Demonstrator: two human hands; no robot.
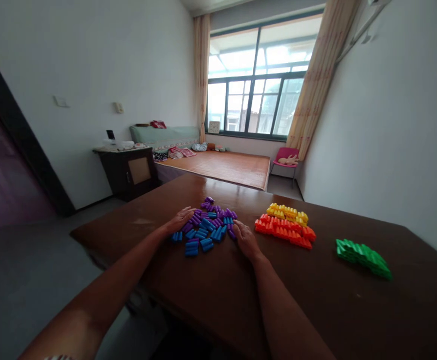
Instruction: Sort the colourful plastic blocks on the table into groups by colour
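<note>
A loose pile of small ribbed plastic pieces lies on the brown table [218, 280], with purple pieces [218, 210] mostly at the back and blue pieces [191, 248] mostly at the front. My left hand [180, 220] rests against the pile's left side, fingers stretched out. On the opposite side, my right hand [246, 240] touches the edge of the pile, its fingers extended too. Neither hand grips a piece. To the right, yellow pieces [288, 212] stand in rows directly behind orange-red pieces [284, 230]. Farther right, green pieces [363, 257] form a compact row.
Beyond the table is a bed [226, 167] with cloths on it. A dark cabinet [118, 175] stands at the left, and a pink chair [286, 155] holding a soft toy is near the window [256, 100]. The table's left corner [77, 232] juts over the floor.
</note>
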